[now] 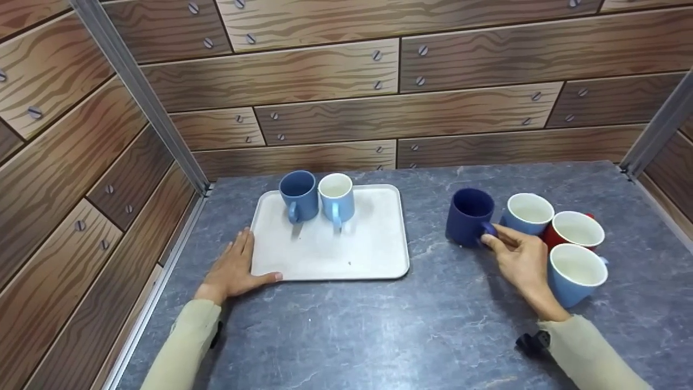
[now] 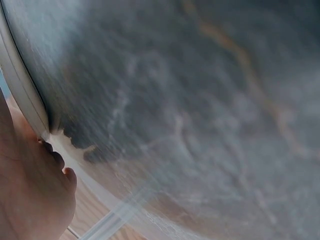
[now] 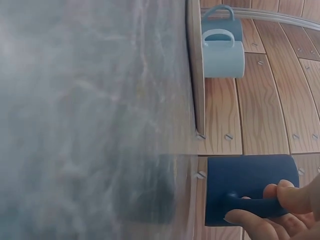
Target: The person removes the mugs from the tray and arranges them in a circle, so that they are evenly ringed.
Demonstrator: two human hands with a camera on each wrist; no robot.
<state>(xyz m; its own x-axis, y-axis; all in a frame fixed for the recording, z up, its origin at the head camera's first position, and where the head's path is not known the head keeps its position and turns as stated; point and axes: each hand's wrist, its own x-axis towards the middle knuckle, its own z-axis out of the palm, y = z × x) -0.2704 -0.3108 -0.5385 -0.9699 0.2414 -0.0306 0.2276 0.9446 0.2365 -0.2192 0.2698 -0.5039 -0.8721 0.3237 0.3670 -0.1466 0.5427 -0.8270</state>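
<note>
A dark navy-blue cylindrical mug is at the right part of the grey marbled counter, upright, between the tray and a group of 3 mugs. The right hand grasps it, thumb and fingers pinching its handle. In the right wrist view, a gap shows between the mug's base and its dark reflection, so it is held just above the counter.

Just right of it is the group of 3: a blue mug with a cream inside farthest back, a red mug with a cream inside beside it, and a lighter blue mug with a cream inside nearest the person, its handle pointing right.

Well to the left lies a white rectangular tray with rounded corners. At its rear stand 2 upright mugs side by side, a medium-blue mug and a pale-blue mug with a white inside, handles facing the person.

The left hand grasps nothing; its straight fingers lie along the tray's left edge, thumb at the near edge. Behind the counter rises a wood-plank-patterned wall.
</note>
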